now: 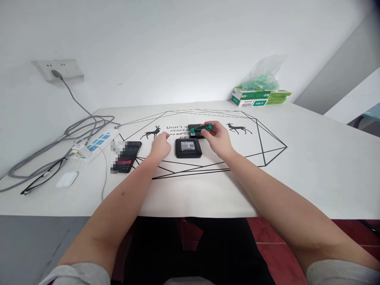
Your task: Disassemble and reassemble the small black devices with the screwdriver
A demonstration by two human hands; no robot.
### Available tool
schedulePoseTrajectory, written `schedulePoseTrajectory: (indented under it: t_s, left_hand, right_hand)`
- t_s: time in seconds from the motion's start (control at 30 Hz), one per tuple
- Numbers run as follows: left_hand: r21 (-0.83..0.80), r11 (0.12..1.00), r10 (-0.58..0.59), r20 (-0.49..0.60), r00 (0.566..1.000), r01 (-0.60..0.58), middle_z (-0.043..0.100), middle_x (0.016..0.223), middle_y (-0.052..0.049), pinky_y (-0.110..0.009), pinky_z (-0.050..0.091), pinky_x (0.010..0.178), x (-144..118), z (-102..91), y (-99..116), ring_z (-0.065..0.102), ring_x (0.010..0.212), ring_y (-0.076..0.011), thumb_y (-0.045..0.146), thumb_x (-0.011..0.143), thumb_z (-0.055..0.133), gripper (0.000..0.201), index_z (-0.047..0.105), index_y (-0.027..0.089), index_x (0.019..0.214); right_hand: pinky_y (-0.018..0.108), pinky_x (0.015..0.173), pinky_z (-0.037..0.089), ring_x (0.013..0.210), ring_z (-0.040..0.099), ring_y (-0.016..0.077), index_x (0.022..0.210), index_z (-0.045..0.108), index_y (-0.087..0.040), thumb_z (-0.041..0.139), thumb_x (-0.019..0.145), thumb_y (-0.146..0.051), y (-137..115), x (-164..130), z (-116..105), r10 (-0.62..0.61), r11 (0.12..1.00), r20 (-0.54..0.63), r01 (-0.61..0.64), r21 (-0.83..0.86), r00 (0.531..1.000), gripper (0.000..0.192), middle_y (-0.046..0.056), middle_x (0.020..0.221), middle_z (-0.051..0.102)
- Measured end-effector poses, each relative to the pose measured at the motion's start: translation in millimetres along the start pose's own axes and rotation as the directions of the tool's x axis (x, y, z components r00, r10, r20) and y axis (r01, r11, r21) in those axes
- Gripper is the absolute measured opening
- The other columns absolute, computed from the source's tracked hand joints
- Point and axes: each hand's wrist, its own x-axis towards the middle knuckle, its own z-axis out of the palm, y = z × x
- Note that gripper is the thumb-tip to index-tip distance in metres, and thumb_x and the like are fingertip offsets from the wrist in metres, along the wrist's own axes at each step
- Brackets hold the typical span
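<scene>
My right hand (219, 139) grips a screwdriver (202, 128) with a green and black handle. Its thin shaft points left, towards my left hand (161, 146). Thumb and forefinger of the left hand are pinched together near the shaft's tip; anything between them is too small to make out. Below the screwdriver, a flat black square box (188, 148) with a white label lies on the table between my hands. A second black box (196, 136) sits just behind it, partly covered by the screwdriver and my right fingers.
On the left are a phone (127, 157), a power strip (101, 141) with grey cables, glasses (44, 177) and a white rounded case (67, 179). Green and white boxes (251, 95) under a plastic bag (263, 77) stand by the wall. The white table (320, 174) has printed deer and lines.
</scene>
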Motion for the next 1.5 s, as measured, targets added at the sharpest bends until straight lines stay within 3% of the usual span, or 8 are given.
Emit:
schedulePoseTrajectory:
  t_s: [0.2,0.57,0.7,0.8,1.0,1.2,1.33,1.5]
  left_hand:
    - [0.134,0.991,0.003,-0.034,0.999,0.002,0.075,0.131,-0.015,-0.045,0.052,0.110,2,1.3,-1,0.065,0.133,-0.0345,-0.001,0.089,0.052,0.050,0.071,0.019,0.130]
    - [0.059,0.997,0.061,-0.045,0.997,-0.058,0.075,0.127,-0.014,-0.044,0.052,0.113,4,11.2,-2,0.064,0.133,-0.0332,-0.005,0.087,0.054,0.053,0.071,0.021,0.129]
    - [0.009,0.996,0.084,-0.063,0.994,-0.084,0.074,0.130,-0.014,-0.046,0.052,0.116,5,11.4,-6,0.063,0.135,-0.0327,-0.004,0.088,0.053,0.052,0.069,0.021,0.131]
    - [-0.007,0.993,0.120,-0.059,0.991,-0.121,0.074,0.132,-0.014,-0.048,0.051,0.118,4,11.3,-4,0.064,0.135,-0.0322,-0.001,0.090,0.054,0.049,0.068,0.021,0.131]
    - [0.005,0.960,0.281,0.052,0.958,-0.282,0.071,0.138,-0.013,-0.049,0.046,0.124,-10,7.8,10,0.061,0.137,-0.0316,0.025,0.105,0.054,0.031,0.068,0.021,0.132]
    - [-0.050,0.903,0.425,0.253,0.869,-0.427,0.052,0.167,-0.012,-0.050,0.032,0.135,-21,4.7,17,0.041,0.160,-0.0349,0.056,0.096,0.071,0.068,0.057,0.026,0.155]
    - [-0.032,0.940,0.330,0.341,0.880,-0.340,0.027,0.184,-0.013,-0.057,0.025,0.138,-19,6.4,15,0.022,0.171,-0.0403,0.068,0.087,0.077,0.093,0.047,0.028,0.165]
    - [-0.038,0.949,0.304,0.378,0.874,-0.314,0.025,0.185,-0.013,-0.057,0.027,0.136,-14,7.6,11,0.022,0.171,-0.0399,0.069,0.082,0.079,0.102,0.044,0.027,0.168]
  right_hand:
    - [0.058,0.109,0.062,0.103,0.080,0.0282,0.114,0.071,-0.026,0.081,0.081,-0.037,11,-6,9,0.034,0.989,0.105,-0.019,-0.144,0.994,0.037,0.007,0.114,0.082]
    - [0.055,0.106,0.063,0.099,0.079,0.0273,0.109,0.072,-0.026,0.075,0.083,-0.034,10,-10,36,0.037,0.978,0.168,-0.001,-0.208,0.985,0.028,0.005,0.106,0.082]
    - [0.053,0.105,0.062,0.099,0.077,0.0261,0.113,0.071,-0.025,0.078,0.080,-0.038,6,-6,26,0.063,0.992,0.101,-0.051,-0.117,0.993,0.036,0.007,0.112,0.081]
    - [0.053,0.103,0.062,0.096,0.075,0.0251,0.110,0.069,-0.025,0.079,0.077,-0.039,5,1,11,0.103,0.995,0.034,-0.102,-0.019,0.994,0.038,0.005,0.103,0.078]
    - [0.044,0.090,0.064,0.089,0.073,0.0197,0.103,0.065,-0.027,0.073,0.071,-0.029,4,24,-19,0.181,0.969,-0.115,-0.157,0.189,0.977,0.033,0.000,0.098,0.074]
    - [0.031,0.067,0.054,0.077,0.068,0.0169,0.101,0.062,-0.028,0.064,0.072,-0.030,13,44,-43,0.214,0.969,-0.238,-0.177,0.171,0.947,0.029,-0.003,0.086,0.069]
    - [0.030,0.067,0.054,0.077,0.067,0.0170,0.101,0.059,-0.029,0.064,0.072,-0.034,18,46,-46,0.193,0.978,-0.241,-0.168,0.120,0.951,0.030,-0.003,0.083,0.065]
    - [0.032,0.071,0.055,0.081,0.070,0.0179,0.102,0.060,-0.027,0.062,0.071,-0.030,15,41,-41,0.210,0.974,-0.236,-0.182,0.135,0.949,0.032,-0.002,0.088,0.069]
